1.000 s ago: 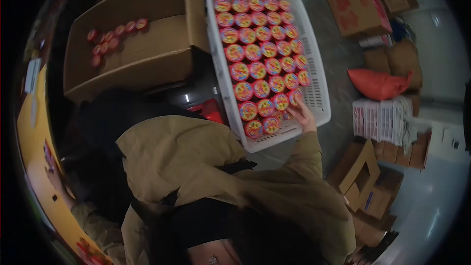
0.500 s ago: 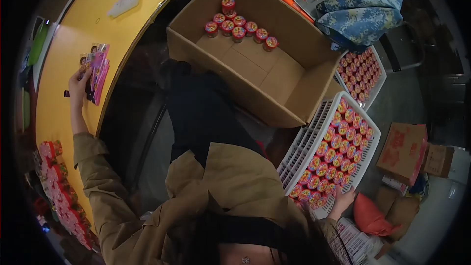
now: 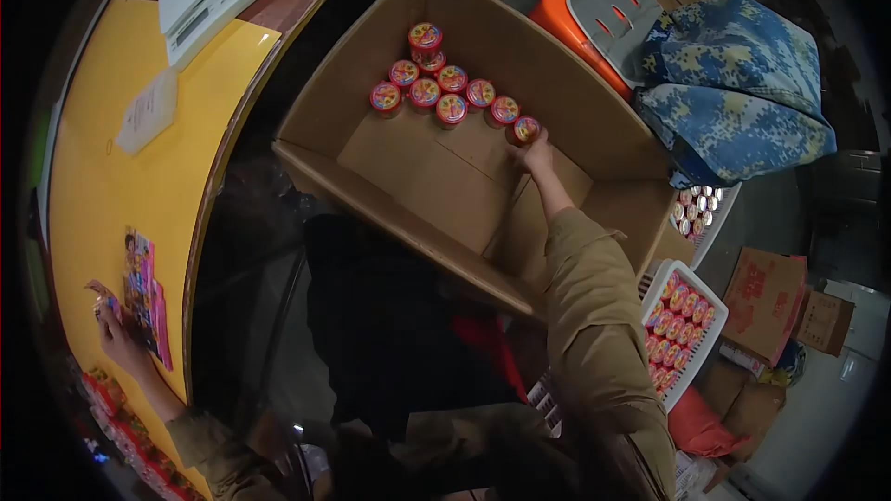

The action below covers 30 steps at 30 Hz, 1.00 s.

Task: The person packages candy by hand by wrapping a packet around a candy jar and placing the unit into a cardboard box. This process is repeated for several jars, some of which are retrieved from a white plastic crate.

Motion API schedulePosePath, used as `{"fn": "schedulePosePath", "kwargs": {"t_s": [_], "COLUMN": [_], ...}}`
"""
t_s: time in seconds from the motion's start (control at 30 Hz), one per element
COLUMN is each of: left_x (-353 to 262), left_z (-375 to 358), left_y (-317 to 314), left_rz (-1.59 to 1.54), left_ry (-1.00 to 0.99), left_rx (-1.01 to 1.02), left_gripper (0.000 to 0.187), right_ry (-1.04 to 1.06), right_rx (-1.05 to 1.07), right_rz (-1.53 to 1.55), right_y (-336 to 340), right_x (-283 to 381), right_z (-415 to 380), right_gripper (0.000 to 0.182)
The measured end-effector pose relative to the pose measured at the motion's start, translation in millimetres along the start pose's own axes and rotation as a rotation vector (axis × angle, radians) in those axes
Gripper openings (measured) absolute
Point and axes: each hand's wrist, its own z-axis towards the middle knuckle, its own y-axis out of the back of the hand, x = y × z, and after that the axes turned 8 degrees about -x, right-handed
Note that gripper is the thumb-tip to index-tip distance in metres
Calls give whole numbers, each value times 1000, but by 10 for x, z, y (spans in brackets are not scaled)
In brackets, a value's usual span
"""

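Observation:
Inside the large cardboard box (image 3: 418,181), my right hand (image 3: 536,158) has its fingers round a small round red jar (image 3: 525,130) with a colorful printed lid. This jar stands at the near end of a group of similar jars (image 3: 452,109) on the box floor; one of them (image 3: 425,37) sits on top of another. Over the yellow table, my left hand (image 3: 119,339) is closed on a small shiny printed packet (image 3: 104,297). Beside it lies a row of pink printed packets (image 3: 153,301).
A white basket (image 3: 710,334) of red-lidded jars stands right of the box, with another crate (image 3: 719,223) behind. A camouflage cloth (image 3: 742,83) hangs over an orange-backed chair (image 3: 580,0). On the table are a white scale (image 3: 213,5) and a translucent bottle (image 3: 148,111).
My right hand has gone from the white basket's edge into the cardboard box, onto a jar. My left hand has shifted away from the pink packets with a small packet in it. The view has shifted.

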Motion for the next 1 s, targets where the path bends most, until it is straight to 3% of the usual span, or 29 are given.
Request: {"fn": "schedulePosePath", "kwargs": {"t_s": [0.03, 0.1, 0.13, 0.17, 0.27, 0.37, 0.43, 0.47, 0.53, 0.57, 0.6, 0.63, 0.7, 0.77, 0.8, 0.83, 0.87, 0.9, 0.93, 1.0], "left_x": [-6, -5, 54, 140, 308, 643, 488, 353, -310, -505, -658, -777, -869, -1129, -1441, -1606, -1570, -1480, -1276, -1372], "left_z": [5, 22, 47, 74, 289, 470, 416, 355, -84, -189, -309, -448, -877, -1634, -2116, -2442, -2774, -3067, -3282, -3462], "left_y": [45, 99, 161, 234, 387, 574, 390, 279, -177, -234, -246, -241, -233, -513, -731, -800, -819, -851, -869, -710], "left_rz": [48, 1104, 1100, 1002, 319, 100, -250, -370, -598, -695, -712, -777, -894, -857, -763, -715, -758, -738, -669, -36], "left_ry": [17, -1207, -1222, -1120, -500, -175, -205, -216, 116, 91, 81, 95, 81, 119, 193, 193, 312, 444, 440, -17], "left_rx": [-13, -154, -156, -77, 28, 39, 206, 259, -192, -191, -207, -174, -38, 179, 289, 556, 702, 770, 866, 919], "left_gripper": [22, 26, 26, 28, 29, 30, 30, 30, 33, 34, 34, 34, 37, 36, 33, 21, 14, 18, 14, 5], "right_ry": [-59, -3, 52, 40, -131, 41, 42, 57, 18, 41, 112, 185, 250, 319, 371, 412, 456, 462, 469, 492], "right_rx": [-63, -170, -286, -290, -278, -320, -365, -373, -279, -281, -138, 16, 98, 195, 361, 536, 544, 565, 551, 568], "right_rz": [-11, 59, 119, 127, 80, 176, 529, 539, 799, 810, 1006, 1193, 1328, 1456, 1593, 1720, 1726, 1715, 1781, 1812], "right_y": [-166, -464, -530, -542, -405, -267, -80, 9, 225, 390, 604, 832, 1390, 1757, 1871, 1981, 2058, 2093, 2100, 2062], "right_x": [46, -12, -24, -63, -127, -354, -382, -401, -451, -431, -391, -299, 5, 167, 171, 156, 176, 204, 225, 188], "right_z": [93, 257, 290, 331, 336, 312, 146, 75, -44, -150, -292, -496, -1105, -1613, -1828, -2044, -2282, -2506, -2729, -3125], "right_gripper": [97, 98, 98, 98, 93, 85, 83, 83, 79, 79, 73, 68, 66, 64, 68, 72, 76, 76, 75, 77]}}
